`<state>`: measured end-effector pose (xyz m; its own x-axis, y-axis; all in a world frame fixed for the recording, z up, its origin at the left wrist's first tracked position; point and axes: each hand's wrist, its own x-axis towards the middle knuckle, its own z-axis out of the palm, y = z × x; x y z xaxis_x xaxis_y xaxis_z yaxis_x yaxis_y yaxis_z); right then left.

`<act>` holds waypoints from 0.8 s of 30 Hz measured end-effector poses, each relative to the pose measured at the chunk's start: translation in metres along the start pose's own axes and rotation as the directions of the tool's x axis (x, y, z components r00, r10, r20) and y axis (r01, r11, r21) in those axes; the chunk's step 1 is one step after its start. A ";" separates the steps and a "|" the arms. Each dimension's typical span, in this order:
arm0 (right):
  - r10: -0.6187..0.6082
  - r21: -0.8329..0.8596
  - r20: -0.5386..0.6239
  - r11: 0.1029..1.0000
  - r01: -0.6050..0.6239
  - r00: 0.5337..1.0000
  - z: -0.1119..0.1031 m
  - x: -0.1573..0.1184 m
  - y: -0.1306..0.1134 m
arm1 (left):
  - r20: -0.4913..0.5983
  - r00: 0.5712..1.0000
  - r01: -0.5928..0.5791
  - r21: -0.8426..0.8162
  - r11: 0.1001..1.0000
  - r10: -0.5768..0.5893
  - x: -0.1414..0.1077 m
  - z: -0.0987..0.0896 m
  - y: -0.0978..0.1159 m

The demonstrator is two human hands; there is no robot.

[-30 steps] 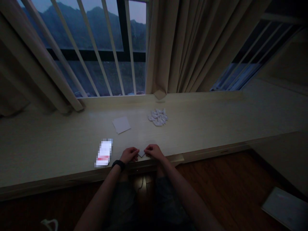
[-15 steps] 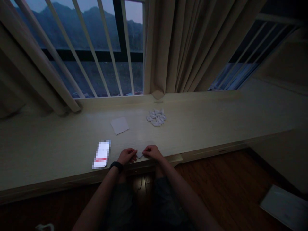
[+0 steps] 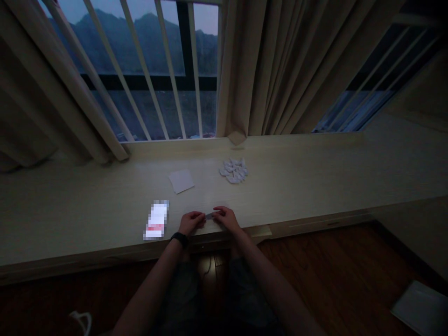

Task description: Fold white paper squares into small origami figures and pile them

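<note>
A small folded piece of paper (image 3: 209,216) is held between my two hands, just above the front edge of the pale countertop. My left hand (image 3: 192,222), with a dark band on the wrist, pinches its left end. The fingers of my right hand (image 3: 226,218) close on its right end. Beyond my hands lies a short stack of flat square paper sheets (image 3: 182,181). To the right of that stack sits a heap of small folded paper pieces (image 3: 234,171). The exact shape of the held paper is too small and dim to make out.
A phone with a lit, blurred-out screen (image 3: 156,220) lies left of my left hand. Behind the countertop (image 3: 297,182) are a barred window and beige curtains (image 3: 255,70). A flat pale object (image 3: 422,307) rests on the wooden floor at right, and a white curved thing (image 3: 82,322) at lower left.
The view has shifted, so everything appears a little further right. The paper between my hands has turned, now showing as a narrower strip, and my right fingers have changed position on it.
</note>
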<state>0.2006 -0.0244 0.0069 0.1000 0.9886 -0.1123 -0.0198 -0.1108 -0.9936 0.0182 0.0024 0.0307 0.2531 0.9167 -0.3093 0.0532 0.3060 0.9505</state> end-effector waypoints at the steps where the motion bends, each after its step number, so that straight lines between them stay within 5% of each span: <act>1: 0.010 0.028 -0.031 1.000 -0.009 0.999 0.002 0.000 0.001 | -0.003 1.000 -0.007 0.001 1.000 0.007 0.001 0.001 -0.003; 5: 0.007 0.079 -0.099 0.997 0.000 0.995 0.009 -0.001 0.006 | 0.041 0.998 -0.044 0.060 0.997 0.041 0.001 0.002 -0.011; 8: -0.105 -0.091 -0.083 0.991 0.097 0.991 0.010 -0.004 0.007 | 0.089 0.993 -0.090 0.191 0.978 0.074 -0.003 0.004 -0.011; 12: -0.198 -0.274 0.020 0.941 0.196 0.980 0.013 -0.007 0.006 | 0.126 0.975 -0.223 0.459 0.860 0.185 -0.010 0.010 -0.008; 15: -0.228 -0.397 -0.016 0.895 0.203 0.974 0.017 -0.009 0.004 | 0.096 0.963 -0.257 0.595 0.761 0.250 -0.016 0.015 -0.007; 19: -0.213 -0.529 -0.084 0.838 0.138 0.973 0.021 -0.013 0.000 | 0.047 0.955 -0.256 0.622 0.740 0.291 -0.018 0.019 -0.009; 24: -0.184 -0.465 -0.042 0.873 0.144 0.982 0.024 -0.017 -0.002 | -0.015 0.963 -0.207 0.596 0.776 0.269 -0.014 0.020 -0.017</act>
<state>0.1754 -0.0388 0.0109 0.1439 0.9869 0.0723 0.4600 -0.0021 -0.8879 0.0331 -0.0213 0.0193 0.2435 0.9690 -0.0427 0.5643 -0.1058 0.8188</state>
